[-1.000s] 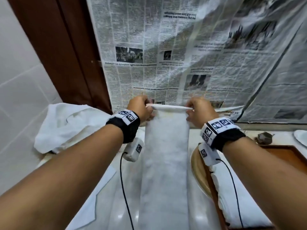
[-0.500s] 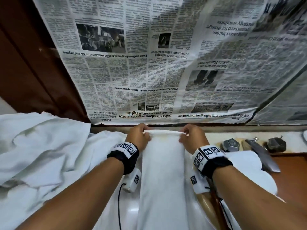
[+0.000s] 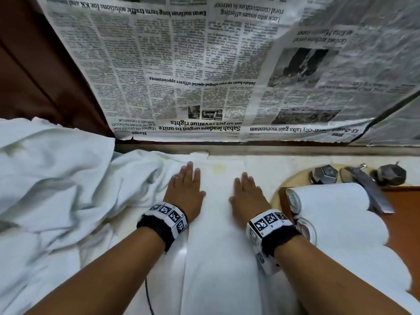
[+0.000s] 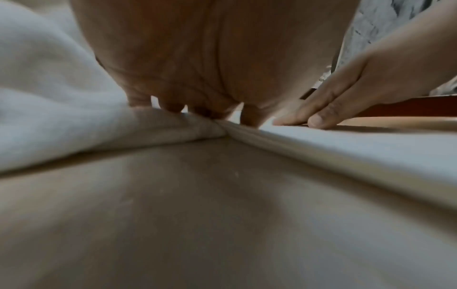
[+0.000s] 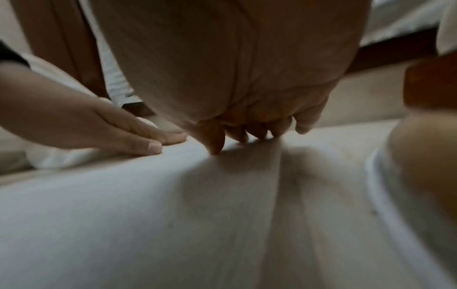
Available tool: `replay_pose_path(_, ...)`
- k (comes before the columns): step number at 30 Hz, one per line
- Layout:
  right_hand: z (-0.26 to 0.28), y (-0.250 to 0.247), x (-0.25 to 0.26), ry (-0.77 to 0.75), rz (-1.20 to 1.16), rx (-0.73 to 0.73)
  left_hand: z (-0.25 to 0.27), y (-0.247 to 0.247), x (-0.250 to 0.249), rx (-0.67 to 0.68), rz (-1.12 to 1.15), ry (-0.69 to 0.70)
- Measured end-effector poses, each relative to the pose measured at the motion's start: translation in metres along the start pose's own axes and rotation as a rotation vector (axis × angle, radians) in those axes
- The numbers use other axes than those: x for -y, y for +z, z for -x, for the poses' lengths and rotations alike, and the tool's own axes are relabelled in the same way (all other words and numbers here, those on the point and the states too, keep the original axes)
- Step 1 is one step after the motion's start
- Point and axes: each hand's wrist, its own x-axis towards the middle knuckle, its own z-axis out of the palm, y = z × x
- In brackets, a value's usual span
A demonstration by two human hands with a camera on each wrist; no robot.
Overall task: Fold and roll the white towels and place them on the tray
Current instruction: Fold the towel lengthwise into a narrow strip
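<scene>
A long folded white towel (image 3: pixel 218 223) lies flat on the counter, running from the back wall toward me. My left hand (image 3: pixel 185 189) presses flat on its left edge, fingers straight. My right hand (image 3: pixel 248 195) presses flat on its right side. The left wrist view shows the towel's layered edge (image 4: pixel 346 152) beside the left hand (image 4: pixel 205 109), with the right hand (image 4: pixel 351 105) flat on top. In the right wrist view, straight fingertips (image 5: pixel 247 135) touch the towel (image 5: pixel 173 205). Rolled white towels (image 3: pixel 329 201) lie on the wooden tray (image 3: pixel 404 214) at the right.
A heap of loose white towels (image 3: pixel 56 178) covers the counter at the left. Newspaper (image 3: pixel 204 64) hangs on the wall behind. Metal tap handles (image 3: pixel 325 173) and a spout (image 3: pixel 370 189) stand behind the tray. A brown door frame (image 3: pixel 34 64) is at far left.
Both hands held the towel's top edge raised; they have now lowered it onto the counter, let go and lie flat on it. The head view has tilted down and closer.
</scene>
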Motion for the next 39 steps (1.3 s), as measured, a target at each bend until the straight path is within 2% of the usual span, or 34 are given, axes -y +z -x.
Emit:
replay_pose_path(2,0.019,0.005,0.008,-0.092,-0.033,-0.023,0.023,0.005,-0.007,-0.004,0.074,0.144)
replay_pose_path(4,0.043,0.018,0.013,-0.222,-0.008,0.038,0.050,0.015,-0.007,0.138,0.013,0.270)
replay_pose_path(5,0.057,0.027,0.011,-0.229,0.006,0.089,0.062,0.021,-0.003,0.198,-0.025,0.231)
replay_pose_path(6,0.070,0.037,0.007,-0.187,0.019,0.119,0.071,0.023,0.001,0.223,-0.032,0.131)
replay_pose_path(8,0.091,0.054,0.002,-0.038,0.022,0.088,0.087,0.020,0.008,0.208,0.038,-0.098)
replay_pose_path(9,0.101,0.059,0.002,0.011,0.017,0.053,0.094,0.022,0.009,0.180,0.087,-0.126)
replay_pose_path(10,0.111,0.063,0.003,0.009,0.010,0.023,0.104,0.022,0.005,0.143,0.116,-0.068)
replay_pose_path(11,0.122,0.066,0.007,-0.041,0.001,0.008,0.116,0.024,0.000,0.123,0.124,0.047)
replay_pose_path(13,0.142,0.076,0.012,-0.194,0.015,0.052,0.141,0.030,-0.011,0.181,0.052,0.291)
replay_pose_path(14,0.151,0.083,0.012,-0.233,0.033,0.094,0.153,0.034,-0.015,0.249,-0.009,0.317)
replay_pose_path(15,0.158,0.090,0.010,-0.221,0.045,0.112,0.159,0.038,-0.016,0.298,-0.045,0.255)
replay_pose_path(16,0.163,0.096,0.007,-0.165,0.047,0.099,0.164,0.040,-0.016,0.308,-0.034,0.135)
replay_pose_path(18,0.173,0.103,0.000,-0.005,0.038,0.038,0.173,0.039,-0.017,0.255,0.017,-0.078)
replay_pose_path(19,0.178,0.105,-0.001,0.037,0.026,0.015,0.179,0.041,-0.019,0.213,0.029,-0.098)
replay_pose_path(21,0.192,0.109,0.000,-0.027,0.007,0.001,0.196,0.046,-0.028,0.178,0.023,0.052)
replay_pose_path(23,0.211,0.115,0.002,-0.188,0.048,0.032,0.217,0.056,-0.039,0.260,-0.025,0.232)
replay_pose_path(24,0.218,0.121,0.001,-0.230,0.070,0.062,0.224,0.062,-0.040,0.296,-0.060,0.223)
replay_pose_path(25,0.224,0.126,-0.002,-0.214,0.073,0.078,0.229,0.068,-0.038,0.303,-0.058,0.139)
replay_pose_path(27,0.233,0.135,-0.009,-0.071,0.045,0.039,0.240,0.070,-0.033,0.256,0.032,-0.112)
replay_pose_path(28,0.239,0.138,-0.012,-0.007,0.034,0.004,0.246,0.069,-0.033,0.228,0.069,-0.186)
replay_pose_path(29,0.246,0.140,-0.013,0.006,0.031,-0.022,0.255,0.070,-0.035,0.205,0.086,-0.188)
replay_pose_path(30,0.255,0.143,-0.012,-0.037,0.035,-0.040,0.266,0.072,-0.039,0.190,0.092,-0.133)
replay_pose_path(33,0.288,0.155,-0.010,-0.276,0.080,-0.031,0.303,0.087,-0.049,0.226,0.042,0.132)
replay_pose_path(34,0.298,0.162,-0.012,-0.297,0.090,-0.003,0.314,0.095,-0.049,0.249,0.005,0.144)
replay_pose_path(35,0.305,0.170,-0.016,-0.264,0.081,0.008,0.323,0.102,-0.048,0.249,-0.013,0.094)
replay_pose_path(38,0.324,0.186,-0.025,-0.032,-0.001,-0.052,0.350,0.114,-0.047,0.160,0.034,-0.162)
replay_pose_path(39,0.331,0.190,-0.026,-0.007,-0.025,-0.073,0.360,0.119,-0.051,0.118,0.049,-0.157)
